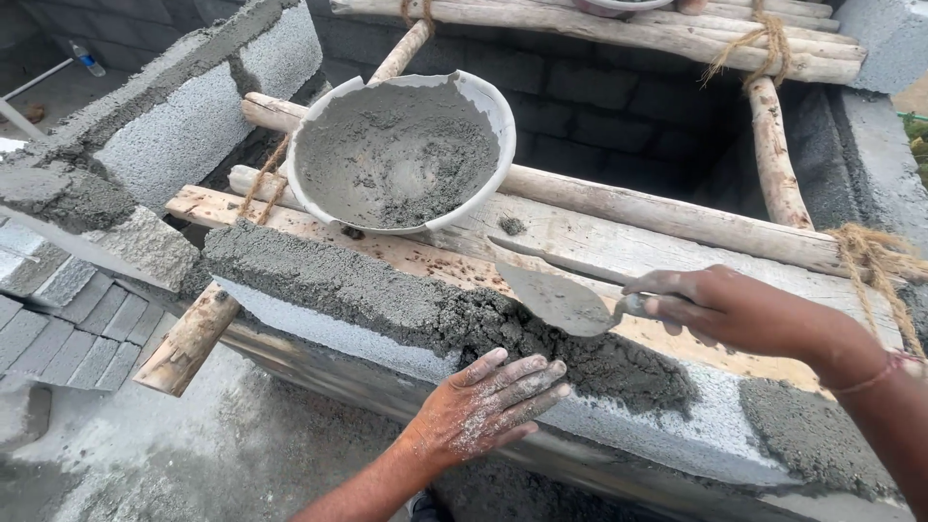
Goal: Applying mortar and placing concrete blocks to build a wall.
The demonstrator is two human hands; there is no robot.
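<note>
wet grey mortar (425,304) heaped rough along the block top, left hand (488,401) flat, fingers spread against it, right hand (715,307) clamped on a mortar-smeared trowel (561,298) just above

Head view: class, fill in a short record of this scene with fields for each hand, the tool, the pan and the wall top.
Left hand: flat, fingers spread, against the outer edge of the mortar bed
Right hand: grips the trowel
Trowel: blade tilted over the mortar bed
Pan: round, holds grey mortar, rests on wooden poles
Wall top: concrete block covered with wet mortar
</note>
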